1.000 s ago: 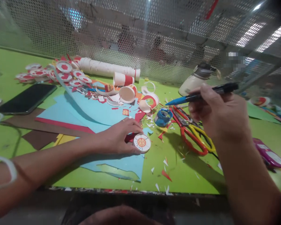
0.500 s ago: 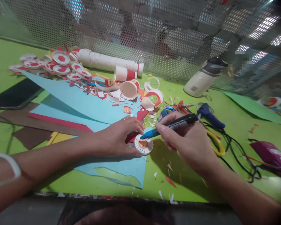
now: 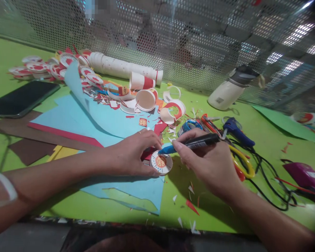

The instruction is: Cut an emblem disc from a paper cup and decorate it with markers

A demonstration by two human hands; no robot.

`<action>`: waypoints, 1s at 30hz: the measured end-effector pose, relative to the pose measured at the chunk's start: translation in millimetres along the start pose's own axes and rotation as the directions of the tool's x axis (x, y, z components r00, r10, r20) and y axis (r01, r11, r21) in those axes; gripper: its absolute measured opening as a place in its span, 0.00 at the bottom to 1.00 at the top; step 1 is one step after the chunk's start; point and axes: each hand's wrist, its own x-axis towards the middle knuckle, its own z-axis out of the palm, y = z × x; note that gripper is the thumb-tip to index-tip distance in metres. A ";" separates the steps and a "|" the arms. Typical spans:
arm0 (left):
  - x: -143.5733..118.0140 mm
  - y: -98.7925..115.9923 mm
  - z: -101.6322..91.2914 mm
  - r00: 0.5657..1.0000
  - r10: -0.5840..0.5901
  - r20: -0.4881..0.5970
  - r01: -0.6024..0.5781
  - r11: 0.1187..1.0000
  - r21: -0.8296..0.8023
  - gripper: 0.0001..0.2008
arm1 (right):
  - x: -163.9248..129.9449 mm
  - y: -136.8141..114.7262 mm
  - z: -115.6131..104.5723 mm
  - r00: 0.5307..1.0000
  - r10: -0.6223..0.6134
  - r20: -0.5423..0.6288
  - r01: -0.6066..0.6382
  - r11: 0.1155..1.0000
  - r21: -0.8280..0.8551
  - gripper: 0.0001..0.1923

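Note:
My left hand (image 3: 136, 152) pinches a small round white paper disc (image 3: 166, 168) between thumb and fingers at its left rim. Dark lines and blue marks ring the disc, and an orange-red patterned emblem fills its middle. My right hand (image 3: 208, 162) grips a marker (image 3: 196, 142) with a black barrel and a blue front end. The marker's tip meets the disc's upper left part, or hovers just over it; I cannot tell which. Under my left hand and forearm lie light blue paper sheets (image 3: 94, 105), one with its edge curled up.
Cut paper cups (image 3: 146, 100) and scraps lie ahead, with decorated discs (image 3: 39, 66) piled left and a stacked-cup column (image 3: 120, 64) behind. A phone (image 3: 23, 98) rests at left. To the right are a glue gun (image 3: 237, 132), yellow-handled scissors (image 3: 245, 164), a bottle (image 3: 227, 89) and a purple case (image 3: 303, 176).
The blue sheet's far left corner has curled up and inward, uncovering more of the phone. My hands keep their hold on disc and marker, and the view has shifted slightly.

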 end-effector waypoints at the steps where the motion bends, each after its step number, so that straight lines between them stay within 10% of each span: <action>1: 0.2 -0.2 0.0 1.000 -0.001 0.003 0.001 1.000 0.002 0.20 | 0.1 0.2 0.4 1.000 0.004 0.003 -0.004 1.000 0.003 0.05; 30: 1.1 0.1 0.3 1.000 0.026 0.001 -0.026 1.000 0.003 0.17 | -0.7 -2.0 3.9 0.997 -0.055 -0.047 0.049 0.992 -0.120 0.07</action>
